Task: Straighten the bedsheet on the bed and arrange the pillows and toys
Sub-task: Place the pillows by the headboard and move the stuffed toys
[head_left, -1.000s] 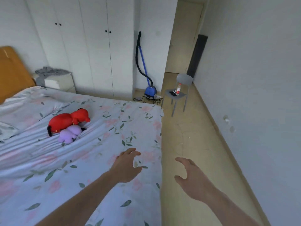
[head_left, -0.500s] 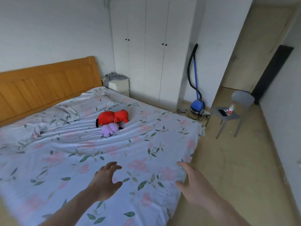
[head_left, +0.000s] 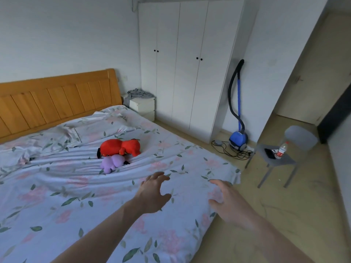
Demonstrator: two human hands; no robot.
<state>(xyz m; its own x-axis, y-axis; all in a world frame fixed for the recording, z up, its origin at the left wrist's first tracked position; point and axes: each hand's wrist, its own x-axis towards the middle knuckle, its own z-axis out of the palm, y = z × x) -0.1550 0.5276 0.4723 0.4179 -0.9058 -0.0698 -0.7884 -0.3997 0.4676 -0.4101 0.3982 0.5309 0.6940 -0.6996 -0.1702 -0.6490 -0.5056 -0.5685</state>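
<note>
Both hands reach out over the foot end of the bed, fingers spread and lightly bent, holding nothing. The left hand [head_left: 152, 194] hovers above the floral bedsheet [head_left: 62, 198]; whether its fingertips touch the cloth cannot be told. The right hand [head_left: 227, 202] is at the sheet's edge, its fingers pointing toward the corner of the sheet [head_left: 232, 172] that droops over the mattress just beyond them. The sheet is rumpled — long creases run across it ahead of the left fingers. Beyond those fingertips, well apart from them, lie the two toys: a red plush toy [head_left: 119, 147] on its side and a small purple plush toy [head_left: 113, 162] touching it on the nearer side. Farther still, up toward the wooden headboard [head_left: 57, 103], two pillows [head_left: 62, 138] in the same floral print lie flat and crumpled, one overlapping the other. Past the right fingers, off the bed, a grey chair [head_left: 296, 143] stands on the floor with a plastic bottle [head_left: 282, 149] and a dark flat object on its seat. Beyond it, a blue vacuum cleaner [head_left: 238, 138] sits by the white wardrobe [head_left: 190, 63], its hose leaning against the wall, and a white nightstand [head_left: 142, 107] with grey cloth heaped on top stands in the corner by the headboard.
</note>
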